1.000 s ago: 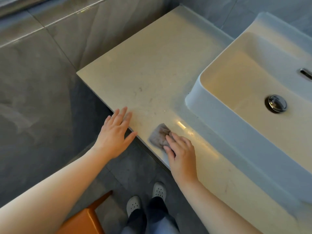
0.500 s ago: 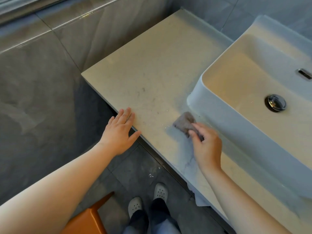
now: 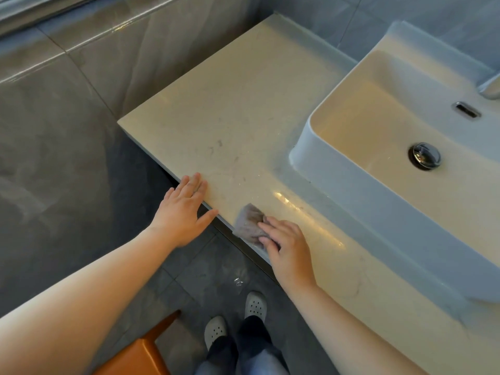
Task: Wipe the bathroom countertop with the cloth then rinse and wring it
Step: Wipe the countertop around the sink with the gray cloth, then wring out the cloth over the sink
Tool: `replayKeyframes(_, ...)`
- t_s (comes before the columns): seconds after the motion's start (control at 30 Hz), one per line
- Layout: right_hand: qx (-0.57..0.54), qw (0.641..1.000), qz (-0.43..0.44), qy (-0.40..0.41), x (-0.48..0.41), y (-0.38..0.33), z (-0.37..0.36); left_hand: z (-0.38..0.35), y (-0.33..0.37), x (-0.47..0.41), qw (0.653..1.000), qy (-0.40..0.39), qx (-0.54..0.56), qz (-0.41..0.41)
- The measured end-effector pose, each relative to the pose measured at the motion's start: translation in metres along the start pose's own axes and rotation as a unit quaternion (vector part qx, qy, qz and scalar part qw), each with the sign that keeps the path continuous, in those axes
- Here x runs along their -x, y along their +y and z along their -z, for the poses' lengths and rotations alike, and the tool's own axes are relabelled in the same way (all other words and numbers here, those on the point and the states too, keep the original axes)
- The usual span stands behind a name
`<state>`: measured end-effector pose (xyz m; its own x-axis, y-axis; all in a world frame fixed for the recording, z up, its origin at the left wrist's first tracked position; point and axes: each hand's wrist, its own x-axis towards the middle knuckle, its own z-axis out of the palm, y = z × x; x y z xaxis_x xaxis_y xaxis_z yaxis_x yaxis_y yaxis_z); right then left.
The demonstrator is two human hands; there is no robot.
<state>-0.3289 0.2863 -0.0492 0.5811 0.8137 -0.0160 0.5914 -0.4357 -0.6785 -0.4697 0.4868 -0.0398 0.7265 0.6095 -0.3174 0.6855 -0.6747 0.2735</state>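
Nearest of all, well down and left of the basin, the corner of an orange stool (image 3: 135, 358) stands on the grey tiled floor (image 3: 189, 272), and beside it two pale perforated clogs (image 3: 255, 304) point toward the bench. A few small wet spots (image 3: 238, 281) glint on the floor just beyond the clogs.

Above them, the right hand (image 3: 290, 250) lies on the front edge of the bench (image 3: 243, 104), left of the basin's near corner. Its fingers are stretched out, barely bent, and press down on a small grey cloth (image 3: 250, 221) (the thumb is out of sight). The cloth sits flat at the bench's front edge, part of it under those fingers and its bare end pointing away from the basin.

Farther left of the basin, the left hand (image 3: 184, 212) is spread, fingers straight and together, fingertips on the bench edge, thumb out to the side, holding nothing.

The beige bench runs left from the white basin (image 3: 338, 180), with faint dark marks and a wet sheen near the cloth. Inside the basin are a chrome drain plug (image 3: 424, 155) and an overflow slot (image 3: 466, 109). Grey wall tiles (image 3: 135, 58) stand behind.
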Motion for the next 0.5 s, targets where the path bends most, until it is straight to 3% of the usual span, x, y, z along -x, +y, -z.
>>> replayKeyframes(0.13, -0.106, 0.991, -0.072, -0.036, 0.021, -0.007, 0.022, 0.002, 0.011, 0.012, 0.999, 0.019, 0.010, -0.050)
replayKeyframes(0.27, -0.185, 0.969, -0.161, 0.027, 0.039, -0.006, 0.056, 0.000, 0.029, 0.031, 0.995, 0.009, 0.034, -0.093)
replayKeyframes(0.4, -0.214, 0.958, -0.172, 0.086, 0.049, -0.006, 0.099, 0.002, 0.050, 0.044, 0.991, -0.007, 0.067, -0.116)
replayKeyframes(0.5, -0.205, 0.965, -0.149, 0.074, 0.055, -0.015, 0.132, 0.011, 0.070, 0.053, 0.985, -0.018, 0.105, -0.136)
